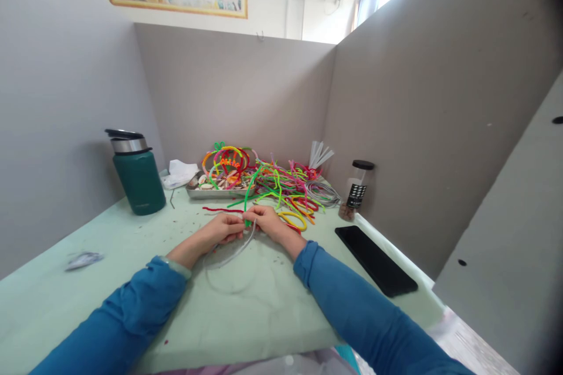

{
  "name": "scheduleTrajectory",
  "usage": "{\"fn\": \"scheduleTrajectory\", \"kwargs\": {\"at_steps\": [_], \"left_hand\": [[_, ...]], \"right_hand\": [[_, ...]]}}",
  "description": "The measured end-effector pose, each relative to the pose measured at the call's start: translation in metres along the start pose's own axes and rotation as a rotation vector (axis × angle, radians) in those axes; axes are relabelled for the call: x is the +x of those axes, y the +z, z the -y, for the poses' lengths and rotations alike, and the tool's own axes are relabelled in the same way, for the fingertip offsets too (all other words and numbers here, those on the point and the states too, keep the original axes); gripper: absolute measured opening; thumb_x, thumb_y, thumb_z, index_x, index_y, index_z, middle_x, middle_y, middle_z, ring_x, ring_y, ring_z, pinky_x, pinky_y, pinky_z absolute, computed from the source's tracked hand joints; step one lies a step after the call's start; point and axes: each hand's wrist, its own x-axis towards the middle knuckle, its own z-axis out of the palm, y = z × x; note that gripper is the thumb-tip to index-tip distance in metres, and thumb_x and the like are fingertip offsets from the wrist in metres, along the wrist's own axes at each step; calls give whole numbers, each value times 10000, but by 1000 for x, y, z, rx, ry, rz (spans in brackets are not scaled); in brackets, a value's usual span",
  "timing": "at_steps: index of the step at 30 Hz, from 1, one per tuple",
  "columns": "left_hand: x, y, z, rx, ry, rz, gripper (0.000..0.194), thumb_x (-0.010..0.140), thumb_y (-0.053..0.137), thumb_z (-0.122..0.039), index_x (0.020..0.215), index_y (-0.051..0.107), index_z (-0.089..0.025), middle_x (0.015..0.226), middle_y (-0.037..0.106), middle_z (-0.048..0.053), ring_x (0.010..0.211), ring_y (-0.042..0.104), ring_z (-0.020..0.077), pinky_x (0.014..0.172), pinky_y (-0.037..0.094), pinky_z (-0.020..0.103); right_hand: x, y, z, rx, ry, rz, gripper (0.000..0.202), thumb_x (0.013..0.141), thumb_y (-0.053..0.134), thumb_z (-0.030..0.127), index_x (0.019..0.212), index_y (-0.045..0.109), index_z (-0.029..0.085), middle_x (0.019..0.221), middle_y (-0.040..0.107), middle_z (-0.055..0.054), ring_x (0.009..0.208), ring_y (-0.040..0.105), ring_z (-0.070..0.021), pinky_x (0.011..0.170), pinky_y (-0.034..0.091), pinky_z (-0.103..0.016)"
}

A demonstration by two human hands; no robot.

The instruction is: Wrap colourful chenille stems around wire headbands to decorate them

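Note:
My left hand (227, 227) and my right hand (266, 221) meet over the middle of the table, fingers closed in pinches. Between them a green pipe cleaner (251, 183) stands up, its lower end bunched at the fingertips. A thin, pale grey hoop (237, 255), like a headband, curves down from the fingers toward me. My left fingers pinch at the hoop; the right ones grip the green pipe cleaner beside it. The exact contact is partly hidden by the fingers. A dark red pipe cleaner (220, 209) lies just beyond my left hand.
Behind my hands lie a metal tray (220, 194) with wooden pieces and colourful hoops, a pile of pipe cleaners (285, 179), and coiled grey hoops (323, 192). A green bottle (139, 181) stands left; a jar (355, 190) and black phone (376, 261) are right. Partitions (237, 82) surround the table.

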Motion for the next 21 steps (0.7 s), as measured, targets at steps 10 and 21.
{"fn": "scheduleTrajectory", "kwargs": {"at_steps": [10, 21], "left_hand": [[4, 2, 0, 8, -1, -45, 326, 692, 608, -465, 674, 510, -154, 549, 468, -44, 393, 270, 35, 376, 138, 202], [6, 9, -5, 271, 151, -164, 435, 685, 595, -519, 821, 652, -110, 595, 488, -32, 539, 371, 85, 492, 269, 204]], "right_hand": [[2, -1, -3, 50, 12, 11, 282, 657, 684, 406, 667, 577, 146, 544, 482, 46, 465, 380, -64, 440, 275, -201], [3, 0, -3, 50, 0, 3, 337, 631, 700, 450, 659, 568, 141, 543, 458, 51, 478, 378, -64, 450, 275, -207]]}}
